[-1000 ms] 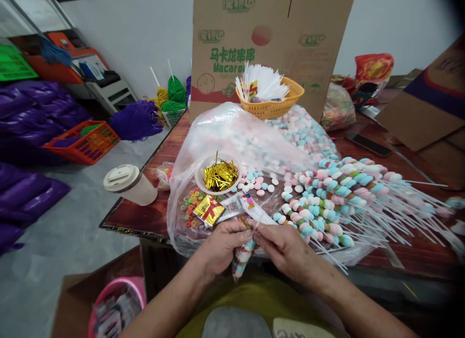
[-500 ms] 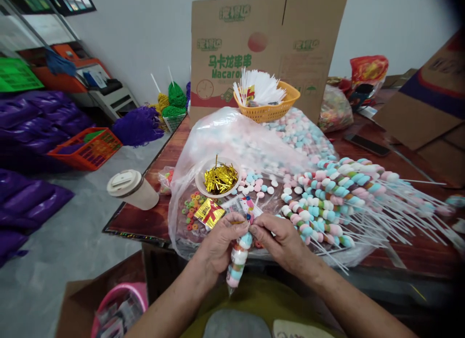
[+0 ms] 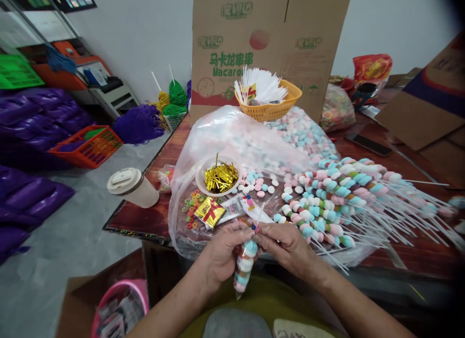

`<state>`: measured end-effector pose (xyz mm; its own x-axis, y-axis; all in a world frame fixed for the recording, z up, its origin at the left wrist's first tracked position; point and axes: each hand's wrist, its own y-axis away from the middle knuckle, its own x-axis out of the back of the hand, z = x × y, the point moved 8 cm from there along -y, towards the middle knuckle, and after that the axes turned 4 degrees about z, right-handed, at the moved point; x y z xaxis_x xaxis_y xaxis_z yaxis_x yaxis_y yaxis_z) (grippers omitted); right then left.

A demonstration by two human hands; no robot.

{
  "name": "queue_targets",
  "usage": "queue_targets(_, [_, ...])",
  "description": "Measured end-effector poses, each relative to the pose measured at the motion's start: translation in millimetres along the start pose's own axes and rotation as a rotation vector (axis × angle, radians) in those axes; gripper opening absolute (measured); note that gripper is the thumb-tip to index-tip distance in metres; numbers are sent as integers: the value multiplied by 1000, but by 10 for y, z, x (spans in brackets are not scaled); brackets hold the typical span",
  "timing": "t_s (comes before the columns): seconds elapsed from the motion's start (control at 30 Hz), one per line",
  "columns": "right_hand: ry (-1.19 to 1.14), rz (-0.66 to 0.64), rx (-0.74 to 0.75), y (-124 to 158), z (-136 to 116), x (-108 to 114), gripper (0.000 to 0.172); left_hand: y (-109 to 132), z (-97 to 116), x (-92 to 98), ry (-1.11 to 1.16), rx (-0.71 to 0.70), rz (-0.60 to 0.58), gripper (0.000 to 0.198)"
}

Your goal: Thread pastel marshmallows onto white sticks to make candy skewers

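Observation:
Low in the middle, a wrapped marshmallow skewer with pink, white and blue pieces points its lower end toward me. My left hand is closed around its upper part, thumb and fingertips at the gathered neck of the clear wrapper. My right hand pinches the same neck from the other side; whether a tie is between the fingers I cannot tell. Just beyond lie flat printed wrappers, a gold packet and a bowl of gold twist ties.
Several unwrapped marshmallow skewers are piled at right, sticks outward. A large clear bag of loose marshmallows lies behind, near a yellow basket of white sticks. A lidded cup stands at the left table edge. A cardboard box rises behind.
Both hands and the skewer have shifted slightly right and lower. The fingers have moved closer together at the wrapper's neck, and more of the flat wrappers behind shows.

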<state>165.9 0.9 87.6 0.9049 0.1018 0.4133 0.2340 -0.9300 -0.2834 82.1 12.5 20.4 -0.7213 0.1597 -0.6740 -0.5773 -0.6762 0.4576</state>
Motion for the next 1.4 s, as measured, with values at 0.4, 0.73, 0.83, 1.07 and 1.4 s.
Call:
queue_targets(0.4, [-31,45,-202,36,190,19,22,-63,-65,-85,108,-75,6,24])
queue_targets(0.73, [490,211,133,27,50,-31,26,-27,236,-112,-257,-244,187,28])
queue_targets(0.83, [581,99,273,53,29,-148,23,-76,248,-52,-299,-233,223,26])
queue_targets(1.07, [878,252,418,-19,-118,89,24,18,380,59,-392,-445,373,34])
queue_targets(1.4, [123,272,-121,-108,-40,82,20,290,799,-185,-153,-176,-125,81])
